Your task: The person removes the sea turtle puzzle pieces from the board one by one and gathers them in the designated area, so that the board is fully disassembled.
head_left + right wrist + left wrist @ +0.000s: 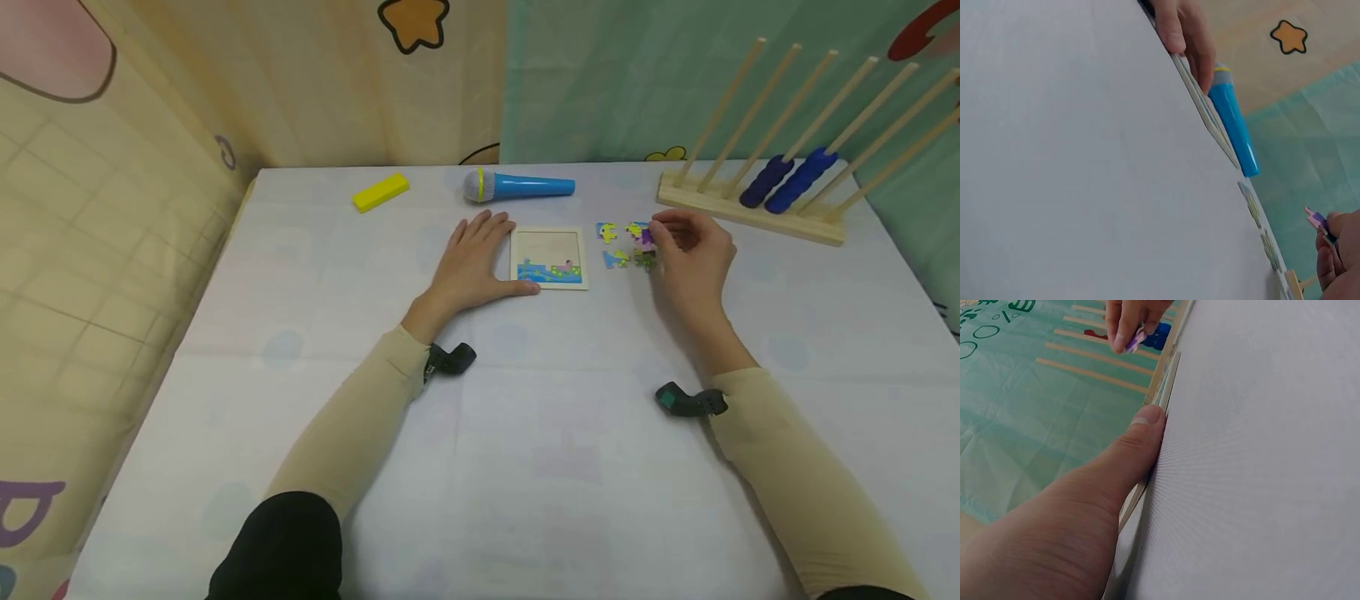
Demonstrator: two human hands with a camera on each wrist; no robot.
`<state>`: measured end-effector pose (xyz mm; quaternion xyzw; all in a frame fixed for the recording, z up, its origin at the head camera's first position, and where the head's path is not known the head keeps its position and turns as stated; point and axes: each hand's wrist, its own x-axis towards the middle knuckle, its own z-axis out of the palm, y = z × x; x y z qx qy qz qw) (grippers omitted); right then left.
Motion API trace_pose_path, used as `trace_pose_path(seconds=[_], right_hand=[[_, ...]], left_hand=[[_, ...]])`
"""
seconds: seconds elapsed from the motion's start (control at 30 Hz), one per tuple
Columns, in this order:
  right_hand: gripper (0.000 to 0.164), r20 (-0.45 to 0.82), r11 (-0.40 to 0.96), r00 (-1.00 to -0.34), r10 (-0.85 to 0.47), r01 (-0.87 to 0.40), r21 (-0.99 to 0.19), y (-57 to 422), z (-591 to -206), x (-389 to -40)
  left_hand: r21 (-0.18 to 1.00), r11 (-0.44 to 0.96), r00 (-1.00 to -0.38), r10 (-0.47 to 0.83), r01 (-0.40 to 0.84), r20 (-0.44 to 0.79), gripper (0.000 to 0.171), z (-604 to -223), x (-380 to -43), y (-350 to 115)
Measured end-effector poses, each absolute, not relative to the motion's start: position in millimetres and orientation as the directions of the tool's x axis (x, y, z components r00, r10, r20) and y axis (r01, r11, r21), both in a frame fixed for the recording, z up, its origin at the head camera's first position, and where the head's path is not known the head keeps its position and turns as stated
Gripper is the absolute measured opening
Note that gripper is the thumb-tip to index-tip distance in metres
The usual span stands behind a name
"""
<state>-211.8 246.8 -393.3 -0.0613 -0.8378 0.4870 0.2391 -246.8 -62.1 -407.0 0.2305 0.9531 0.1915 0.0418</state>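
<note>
A small wooden puzzle board (550, 245) lies on the table, with pieces fitted along its lower part showing a blue and green scene. My left hand (472, 265) rests at its left side, fingers spread and fairly straight, the thumb along the near left corner. To the right of the board, my right hand (693, 254) pinches a purple and pink puzzle piece (1317, 220) between thumb and fingers, raised off the table in both wrist views. Beneath and beside it lie several loose puzzle pieces (617, 259), partly covered by the held one.
Behind the board lies a blue toy microphone (532, 185), and a yellow block (381, 192) is further left. At the back right stands a wooden rack (750, 212) with tall pegs and blue beads. Curtains hang behind the white-covered table (525, 467).
</note>
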Motion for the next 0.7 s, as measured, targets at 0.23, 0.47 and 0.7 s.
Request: trace_pose_path(seconds=[0.23, 0.47, 0.7], right_hand=[[0.026, 0.264, 0.534, -0.873, 0.411, -0.005, -0.846, 281, -398, -206], [0.031, 0.259, 0.641, -0.889, 0.378, 0.05, -0.766, 287, -406, -203], [0.033, 0.294, 0.683, -0.884, 0.363, 0.037, -0.73, 287, -411, -203]], left_hand=[[0.386, 0.822, -0.893, 0.45, 0.419, 0.009, 0.111, -408, -247, -59], [0.382, 0.824, -0.893, 0.45, 0.419, 0.008, 0.112, -409, -246, -58], [0.376, 0.828, -0.895, 0.447, 0.416, 0.005, 0.113, -408, -247, -60]])
